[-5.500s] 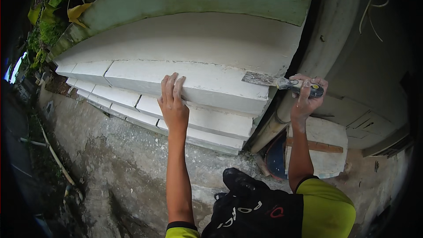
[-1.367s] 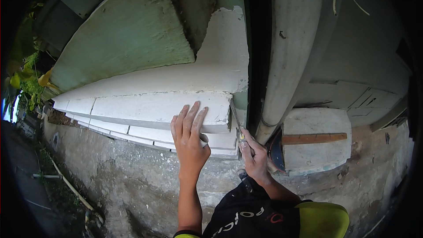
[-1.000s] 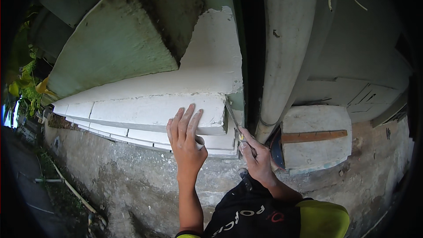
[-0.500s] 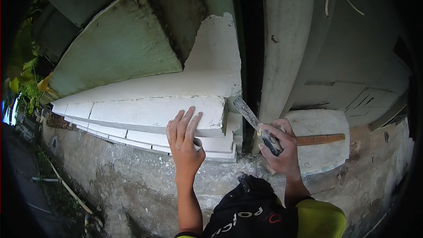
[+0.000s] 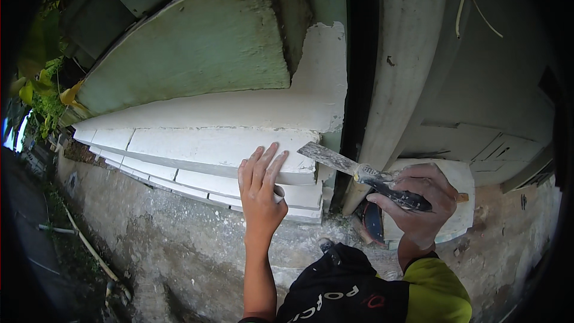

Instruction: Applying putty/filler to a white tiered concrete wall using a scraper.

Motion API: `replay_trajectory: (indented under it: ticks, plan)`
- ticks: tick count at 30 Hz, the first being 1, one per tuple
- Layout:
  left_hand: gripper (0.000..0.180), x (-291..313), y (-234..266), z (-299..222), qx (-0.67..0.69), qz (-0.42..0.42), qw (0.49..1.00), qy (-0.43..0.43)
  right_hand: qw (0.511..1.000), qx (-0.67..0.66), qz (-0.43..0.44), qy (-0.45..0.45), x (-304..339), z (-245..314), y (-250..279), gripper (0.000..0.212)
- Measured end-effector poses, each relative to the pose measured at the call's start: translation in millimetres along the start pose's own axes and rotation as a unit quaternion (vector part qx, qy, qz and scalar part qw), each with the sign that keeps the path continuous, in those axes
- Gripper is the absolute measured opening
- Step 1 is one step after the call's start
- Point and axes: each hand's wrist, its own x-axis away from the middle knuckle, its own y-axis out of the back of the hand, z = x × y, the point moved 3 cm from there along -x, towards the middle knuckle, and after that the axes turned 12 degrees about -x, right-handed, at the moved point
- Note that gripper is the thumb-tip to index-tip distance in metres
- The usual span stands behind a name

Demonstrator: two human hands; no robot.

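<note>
My right hand (image 5: 426, 198) is closed round the black handle of a putty knife (image 5: 332, 158). Its blade is smeared with pale plaster and points left over the right end of a long white block (image 5: 191, 143). Whether the blade touches the block, I cannot tell. My left hand (image 5: 262, 188) lies with fingers stretched out on the front edge of that block. A small pale rounded bit shows beside the palm, too small to name. More white blocks (image 5: 221, 186) form lower courses underneath, stepping out toward me.
A green ledge (image 5: 197, 42) overhangs the blocks at the back. A pale pillar (image 5: 406, 60) rises to the right beside a dark gap. A white board (image 5: 460, 218) lies at the right, and a dark, curved-edged object (image 5: 373, 222) sits near the pillar's foot. Concrete floor (image 5: 173, 233) stretches in front.
My right hand has drawn back to the right, and the putty knife has swung from the block's end to point left over its top. My left hand keeps its place on the block.
</note>
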Motion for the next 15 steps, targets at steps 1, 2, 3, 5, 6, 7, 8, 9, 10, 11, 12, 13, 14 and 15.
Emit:
replay_trajectory:
  ticks: [1,2,3,5,6,7,8,9,10,11,12,13,14,15]
  plan:
    - [0.078,-0.2,0.6,-0.3,0.002,0.0,1.0,0.001,1.0,0.0,0.0,0.0,0.0,1.2,-2.8,0.036]
    - [0.078,-0.2,0.9,-0.5,0.004,0.001,1.0,0.002,1.0,0.01,-0.01,0.022,0.5,3.3,-6.3,0.042]
    - [0.078,-1.1,0.8,-1.1,0.006,0.001,1.0,0.002,0.999,0.019,-0.021,0.044,1.2,4.5,-9.3,0.047]
    - [0.078,-2.5,-0.2,-2.6,0.004,-0.003,1.0,0.0,0.994,0.006,-0.027,0.105,0.6,1.0,-18.7,0.045]
    - [0.078,-2.4,0.2,-2.6,0.004,-0.003,1.0,0.001,0.986,-0.011,-0.032,0.166,1.3,-2.9,-23.9,0.042]
    - [0.078,-2.3,0.9,-2.5,0.002,-0.006,1.0,0.002,0.98,-0.052,-0.021,0.19,3.6,-11.9,-28.8,0.046]
    - [0.077,-2.2,1.3,-2.5,0.0,-0.008,1.0,0.003,0.98,-0.052,-0.02,0.19,0.9,-15.5,-32.2,0.046]
    - [0.077,0.1,1.0,-0.1,-0.003,-0.008,1.0,0.007,0.97,-0.118,-0.02,0.21,-2.3,-16.5,-39.3,0.047]
    - [0.077,-0.4,-0.6,-0.5,-0.002,-0.007,1.0,0.006,0.957,-0.177,-0.021,0.23,-6.6,-17.8,-44.2,0.048]
    - [0.077,-1.4,-1.9,-0.9,-0.001,-0.005,1.0,0.006,0.927,-0.264,-0.043,0.263,-8.1,-23.9,-52.3,0.051]
    - [0.077,-0.6,-1.8,0.1,-0.003,-0.005,1.0,0.009,0.927,-0.267,-0.041,0.262,-10.5,-26.1,-54.7,0.051]
    - [0.077,-0.2,-1.4,0.9,-0.002,-0.007,1.0,0.009,0.886,-0.381,0.05,0.258,-12.1,-27.1,-60.0,0.045]
    - [0.077,0.7,-1.2,1.9,-0.002,-0.009,1.0,0.009,0.826,-0.487,0.139,0.249,-11.7,-26.8,-65.3,0.041]
    - [0.077,-9.3,-3.9,-9.0,0.018,-0.011,1.0,-0.007,0.853,-0.438,0.144,0.244,-18.5,-11.7,-49.9,0.036]
